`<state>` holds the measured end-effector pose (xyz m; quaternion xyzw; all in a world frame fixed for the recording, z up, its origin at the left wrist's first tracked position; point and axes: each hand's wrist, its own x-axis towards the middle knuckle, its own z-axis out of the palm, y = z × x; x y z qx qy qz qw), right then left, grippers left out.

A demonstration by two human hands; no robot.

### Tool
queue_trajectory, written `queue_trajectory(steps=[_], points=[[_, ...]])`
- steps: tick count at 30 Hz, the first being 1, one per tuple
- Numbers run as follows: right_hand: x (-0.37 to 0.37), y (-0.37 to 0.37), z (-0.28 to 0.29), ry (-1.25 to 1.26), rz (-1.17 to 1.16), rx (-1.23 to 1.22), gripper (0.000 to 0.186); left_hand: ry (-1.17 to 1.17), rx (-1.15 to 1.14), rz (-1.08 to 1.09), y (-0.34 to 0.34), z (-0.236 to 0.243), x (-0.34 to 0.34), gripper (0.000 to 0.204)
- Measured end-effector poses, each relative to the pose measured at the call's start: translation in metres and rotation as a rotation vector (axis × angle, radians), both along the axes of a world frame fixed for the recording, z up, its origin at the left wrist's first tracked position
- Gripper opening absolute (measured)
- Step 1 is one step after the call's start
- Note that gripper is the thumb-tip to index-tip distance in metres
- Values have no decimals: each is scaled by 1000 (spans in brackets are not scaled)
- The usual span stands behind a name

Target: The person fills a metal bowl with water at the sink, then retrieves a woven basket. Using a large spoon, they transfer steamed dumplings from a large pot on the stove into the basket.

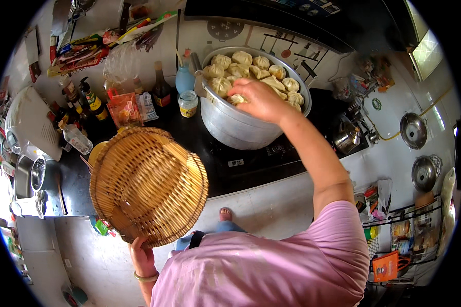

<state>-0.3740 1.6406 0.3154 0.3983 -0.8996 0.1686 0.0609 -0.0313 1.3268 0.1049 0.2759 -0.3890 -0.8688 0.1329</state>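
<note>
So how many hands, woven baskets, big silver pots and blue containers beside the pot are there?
Hands: 2 (left hand, right hand)
Woven baskets: 1
Big silver pots: 1
Blue containers beside the pot: 1
Total: 5

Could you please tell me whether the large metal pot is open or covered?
The pot is open: buns show uncovered inside its rim, and the right hand touches one.
</note>
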Motion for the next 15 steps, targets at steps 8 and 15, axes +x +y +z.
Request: queue_trajectory(steps=[8,15], points=[[-83,29,-42,-260,219,291,67,-5,9,-87,42,4,-18,48],[-86,26,-34,-280,251,295,52,-17,-3,-56,70,7,-35,45]])
